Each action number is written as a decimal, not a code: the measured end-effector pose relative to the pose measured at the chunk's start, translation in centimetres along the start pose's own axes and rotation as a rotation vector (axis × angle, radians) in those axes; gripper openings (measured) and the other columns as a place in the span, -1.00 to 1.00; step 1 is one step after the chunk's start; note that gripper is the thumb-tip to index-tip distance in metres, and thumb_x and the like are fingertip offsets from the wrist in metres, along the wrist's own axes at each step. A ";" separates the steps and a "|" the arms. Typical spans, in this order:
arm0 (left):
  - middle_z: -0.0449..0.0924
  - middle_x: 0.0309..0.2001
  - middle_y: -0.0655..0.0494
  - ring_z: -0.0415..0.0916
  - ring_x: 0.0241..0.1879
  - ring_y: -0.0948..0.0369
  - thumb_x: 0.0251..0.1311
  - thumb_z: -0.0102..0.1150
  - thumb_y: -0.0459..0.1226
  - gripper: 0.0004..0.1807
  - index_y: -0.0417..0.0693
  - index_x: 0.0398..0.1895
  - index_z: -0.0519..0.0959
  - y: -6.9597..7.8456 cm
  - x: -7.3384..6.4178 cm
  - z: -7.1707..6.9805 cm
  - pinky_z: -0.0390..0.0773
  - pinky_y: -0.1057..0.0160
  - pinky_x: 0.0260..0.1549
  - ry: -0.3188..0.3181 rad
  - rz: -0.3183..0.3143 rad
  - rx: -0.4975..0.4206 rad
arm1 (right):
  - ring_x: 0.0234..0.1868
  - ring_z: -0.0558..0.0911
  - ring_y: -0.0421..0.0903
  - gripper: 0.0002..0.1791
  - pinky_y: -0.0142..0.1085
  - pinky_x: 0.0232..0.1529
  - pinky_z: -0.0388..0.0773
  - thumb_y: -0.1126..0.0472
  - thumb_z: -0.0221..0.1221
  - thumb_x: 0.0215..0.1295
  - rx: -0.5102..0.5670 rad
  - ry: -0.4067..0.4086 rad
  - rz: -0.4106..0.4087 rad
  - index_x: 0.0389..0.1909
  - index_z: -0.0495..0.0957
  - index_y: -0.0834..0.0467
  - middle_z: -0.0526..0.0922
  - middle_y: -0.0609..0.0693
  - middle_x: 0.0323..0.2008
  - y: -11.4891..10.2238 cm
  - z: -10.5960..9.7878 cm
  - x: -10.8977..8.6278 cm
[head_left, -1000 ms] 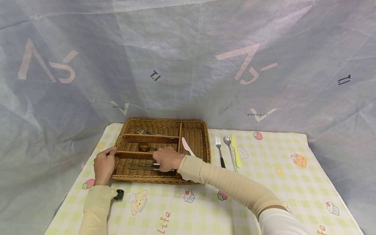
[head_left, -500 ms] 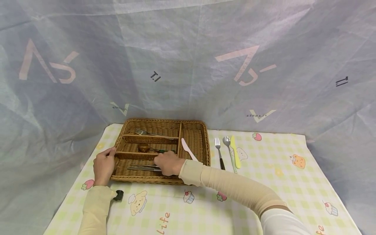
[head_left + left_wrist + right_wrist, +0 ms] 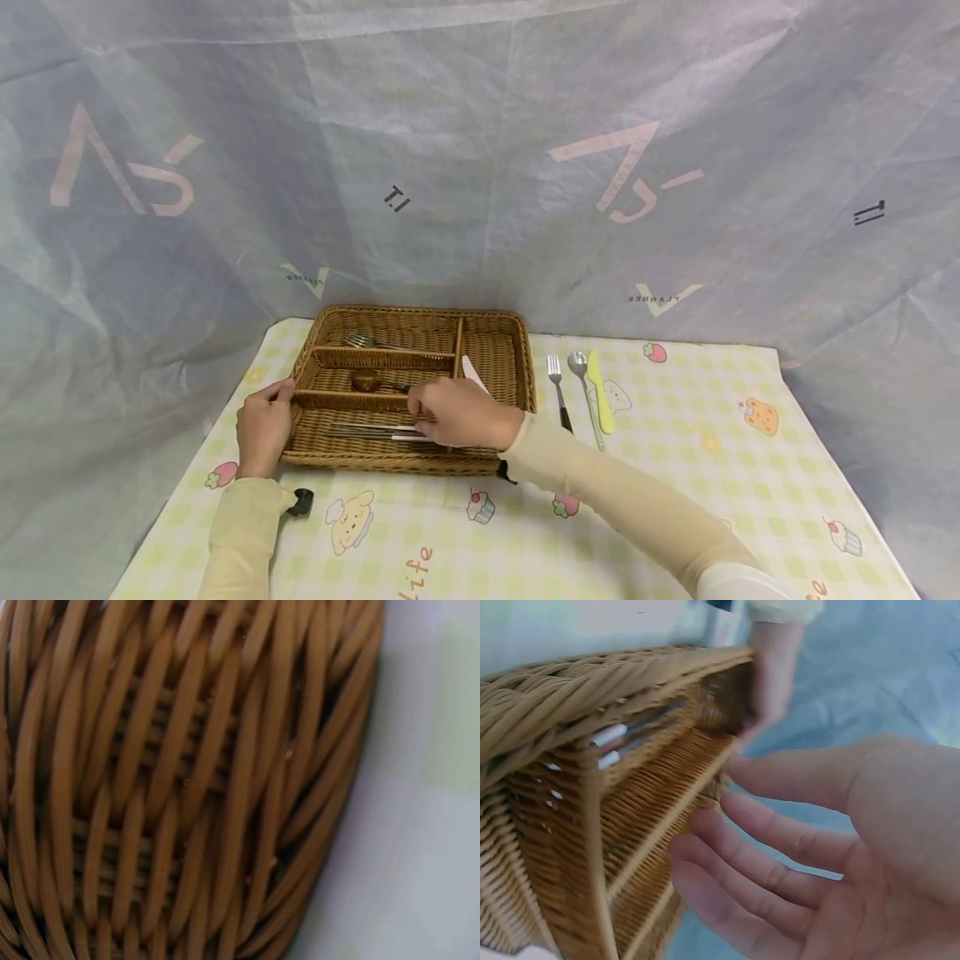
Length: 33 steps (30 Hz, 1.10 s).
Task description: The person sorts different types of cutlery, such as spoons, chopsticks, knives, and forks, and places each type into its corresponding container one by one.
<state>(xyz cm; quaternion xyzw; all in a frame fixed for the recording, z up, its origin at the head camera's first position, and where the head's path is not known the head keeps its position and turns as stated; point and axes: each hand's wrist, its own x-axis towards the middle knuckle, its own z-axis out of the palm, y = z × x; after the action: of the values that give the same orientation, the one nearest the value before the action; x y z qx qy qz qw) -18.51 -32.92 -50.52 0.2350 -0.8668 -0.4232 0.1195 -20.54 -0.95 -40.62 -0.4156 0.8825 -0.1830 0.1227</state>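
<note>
A brown wicker cutlery tray [image 3: 375,464] with divided compartments sits on the table. My left hand [image 3: 264,425] grips its left rim; the left wrist view shows only the woven wall up close. Over the front compartment hovers my right hand [image 3: 468,412], and in the right wrist view its fingers [image 3: 769,889] are spread loosely and hold nothing. Beneath that hand lie metal chopsticks [image 3: 360,431] with pale ends, partly hidden by it. The middle compartment holds a wooden spoon [image 3: 365,381], the back one a fork [image 3: 362,340]. A pale pink knife [image 3: 472,371] rests in the right compartment, partly covered.
Right of the tray, a dark-handled fork [image 3: 557,387], a green-handled spoon [image 3: 585,383] and a yellow knife [image 3: 600,392] lie side by side on the checked tablecloth [image 3: 675,483]. A grey cloth curtain [image 3: 480,167] hangs behind the table.
My right hand has let go of the chopsticks, which lie in the front compartment, and has lifted and shifted slightly right. My left hand has stayed on the tray's rim.
</note>
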 end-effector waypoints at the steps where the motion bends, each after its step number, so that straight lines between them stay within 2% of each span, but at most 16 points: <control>1: 0.54 0.38 -0.35 0.42 0.36 -0.41 0.70 -0.13 0.06 -0.38 -0.18 0.46 0.57 0.0 0.0 0.0 0.34 -0.44 0.36 0.001 0.000 0.001 | -0.62 0.34 -0.33 -0.79 -0.46 -0.57 0.31 0.23 0.32 0.53 0.012 0.026 -0.003 0.09 0.72 0.15 0.68 -0.15 -0.39 0.1 -0.3 -0.6; 4: 0.54 0.39 -0.35 0.42 0.37 -0.41 0.70 -0.13 0.07 -0.39 -0.18 0.46 0.57 0.0 0.2 0.0 0.34 -0.44 0.36 0.003 0.000 0.005 | -0.61 0.40 -0.35 -0.80 -0.46 -0.58 0.35 0.21 0.34 0.52 0.068 0.096 -0.006 0.07 0.71 0.14 0.63 -0.20 -0.45 0.7 -0.6 -2.5; 8: 0.53 0.39 -0.36 0.42 0.37 -0.41 0.70 -0.13 0.07 -0.38 -0.18 0.47 0.56 0.0 0.2 0.1 0.34 -0.44 0.36 -0.002 -0.007 0.005 | -0.55 0.47 -0.34 -0.84 -0.43 -0.53 0.42 0.23 0.37 0.48 0.147 0.199 0.003 -0.01 0.71 0.15 0.66 -0.19 -0.39 2.0 0.0 -5.4; 14: 0.53 0.38 -0.37 0.41 0.37 -0.41 0.70 -0.13 0.08 -0.37 -0.18 0.47 0.56 0.1 0.1 0.0 0.34 -0.45 0.35 -0.005 -0.008 -0.007 | -0.47 0.51 -0.33 -0.93 -0.39 -0.44 0.54 0.24 0.39 0.45 0.259 0.342 0.089 -0.16 0.68 0.12 0.59 -0.23 -0.44 4.7 1.4 -9.8; 23: 0.52 0.40 -0.37 0.39 0.38 -0.42 0.71 -0.14 0.07 -0.37 -0.19 0.48 0.55 0.3 0.0 -0.2 0.32 -0.44 0.37 -0.009 -0.005 -0.001 | -0.47 0.53 -0.33 -0.90 -0.39 -0.43 0.55 0.29 0.37 0.46 0.301 0.381 0.288 -0.10 0.67 0.17 0.58 -0.22 -0.46 8.5 4.3 -15.1; 29: 0.51 0.41 -0.36 0.39 0.38 -0.41 0.70 -0.14 0.09 -0.36 -0.18 0.49 0.54 0.2 -0.2 -0.2 0.32 -0.45 0.37 -0.019 0.001 -0.006 | -0.48 0.52 -0.31 -0.91 -0.39 -0.42 0.54 0.39 0.35 0.42 0.327 0.462 0.361 -0.17 0.64 0.20 0.57 -0.20 -0.48 9.5 5.0 -17.6; 33: 0.52 0.40 -0.36 0.39 0.39 -0.40 0.70 -0.13 0.08 -0.37 -0.19 0.48 0.55 0.2 -0.2 -0.1 0.32 -0.44 0.38 -0.010 0.002 -0.012 | -0.48 0.50 -0.32 -0.88 -0.41 -0.43 0.52 0.39 0.39 0.38 0.331 0.478 0.415 -0.18 0.63 0.22 0.55 -0.20 -0.49 10.3 5.4 -18.8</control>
<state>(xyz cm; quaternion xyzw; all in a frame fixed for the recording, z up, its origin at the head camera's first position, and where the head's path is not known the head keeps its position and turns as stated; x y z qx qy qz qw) -18.34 -32.78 -50.32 0.2311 -0.8651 -0.4295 0.1170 -13.91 18.56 -48.63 -0.1474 0.9102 -0.3868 0.0129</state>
